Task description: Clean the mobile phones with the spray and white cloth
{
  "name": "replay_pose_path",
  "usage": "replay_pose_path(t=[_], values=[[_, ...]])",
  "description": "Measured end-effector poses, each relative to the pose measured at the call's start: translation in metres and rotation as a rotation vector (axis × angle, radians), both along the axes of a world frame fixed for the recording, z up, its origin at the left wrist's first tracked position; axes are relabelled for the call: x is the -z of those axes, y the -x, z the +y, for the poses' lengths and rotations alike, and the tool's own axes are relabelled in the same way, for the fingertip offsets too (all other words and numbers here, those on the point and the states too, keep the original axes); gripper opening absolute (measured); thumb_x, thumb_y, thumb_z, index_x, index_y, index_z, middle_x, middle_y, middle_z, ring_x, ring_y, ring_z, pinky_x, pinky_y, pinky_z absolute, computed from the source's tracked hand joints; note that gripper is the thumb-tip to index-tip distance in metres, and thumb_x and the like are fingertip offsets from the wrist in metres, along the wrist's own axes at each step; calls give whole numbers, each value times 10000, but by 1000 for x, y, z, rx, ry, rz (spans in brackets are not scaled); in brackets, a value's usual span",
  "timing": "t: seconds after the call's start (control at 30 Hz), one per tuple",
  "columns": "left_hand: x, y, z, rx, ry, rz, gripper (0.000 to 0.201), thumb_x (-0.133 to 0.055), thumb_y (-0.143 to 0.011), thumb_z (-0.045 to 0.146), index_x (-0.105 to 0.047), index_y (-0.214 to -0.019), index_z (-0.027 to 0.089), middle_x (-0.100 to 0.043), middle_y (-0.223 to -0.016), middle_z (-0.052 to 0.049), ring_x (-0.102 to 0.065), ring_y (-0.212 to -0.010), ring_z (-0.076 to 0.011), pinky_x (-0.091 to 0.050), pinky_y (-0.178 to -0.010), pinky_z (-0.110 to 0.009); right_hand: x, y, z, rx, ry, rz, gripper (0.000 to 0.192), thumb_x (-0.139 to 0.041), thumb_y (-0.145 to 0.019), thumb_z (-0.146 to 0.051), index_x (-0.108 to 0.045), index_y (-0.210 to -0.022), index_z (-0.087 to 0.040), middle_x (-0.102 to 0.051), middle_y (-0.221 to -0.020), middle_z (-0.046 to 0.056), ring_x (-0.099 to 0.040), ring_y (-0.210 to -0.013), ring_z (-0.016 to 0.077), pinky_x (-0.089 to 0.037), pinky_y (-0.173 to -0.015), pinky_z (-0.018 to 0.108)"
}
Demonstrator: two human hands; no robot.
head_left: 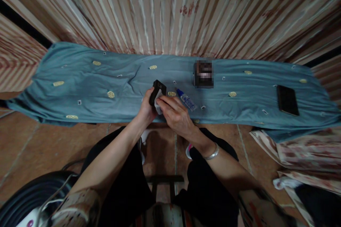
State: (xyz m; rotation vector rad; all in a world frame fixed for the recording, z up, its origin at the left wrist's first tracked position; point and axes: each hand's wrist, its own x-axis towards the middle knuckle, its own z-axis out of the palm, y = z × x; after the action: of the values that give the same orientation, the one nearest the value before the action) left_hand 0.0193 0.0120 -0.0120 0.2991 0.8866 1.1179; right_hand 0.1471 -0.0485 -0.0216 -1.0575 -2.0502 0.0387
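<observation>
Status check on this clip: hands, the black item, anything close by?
Left hand grips small black device. Right hand presses white cloth against it. Blue-capped tube lies on teal cloth just beside; nothing blocking.

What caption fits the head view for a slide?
Left hand holds a small black device while right hand presses a white cloth to it.

Matt black plastic case (157, 91), white cloth wipe (159, 103), soft blue fabric cover (80, 78), shiny metal bangle (211, 154)
</observation>
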Motion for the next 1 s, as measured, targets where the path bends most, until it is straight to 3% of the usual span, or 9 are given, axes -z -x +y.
replay_pose_path(t=[0.3,0.5,0.83,1.0], values=[[-6,2,4,-97,-13,-36,335,-528,-983,368,-685,-762,172,-712,-683,-22,-636,-600,-126,-499,-570,-215,4,-2,2,46,10,-30,388,-426,-1079,-129,-739,-1307,-164,-755,-1255,123,-693,-1112,229,-591,-1059,417],[-1,-1,-2,-54,-44,-10,283,-597,-958,348,-691,-751,180,-672,-638,9,-593,-571,-122,-509,-639,-244,3,-7,7,60,93,-15,392,-465,-1055,-127,-733,-1333,-199,-748,-1285,128,-685,-1177,249,-562,-1098,438],[-7,-15,-21,52,-69,1,176,-642,-948,260,-748,-847,163,-771,-840,-24,-729,-921,-172,-545,-936,-265,15,-26,28,172,79,21,384,-415,-1090,-243,-728,-1310,-211,-751,-1287,117,-696,-1172,253,-562,-1084,457],[-11,-19,-26,94,-26,0,228,-555,-995,215,-752,-898,154,-794,-901,-39,-736,-1047,-194,-549,-970,-287,20,-35,36,189,78,52,385,-410,-1088,-263,-725,-1303,-212,-748,-1279,118,-694,-1156,250,-574,-1062,444]])
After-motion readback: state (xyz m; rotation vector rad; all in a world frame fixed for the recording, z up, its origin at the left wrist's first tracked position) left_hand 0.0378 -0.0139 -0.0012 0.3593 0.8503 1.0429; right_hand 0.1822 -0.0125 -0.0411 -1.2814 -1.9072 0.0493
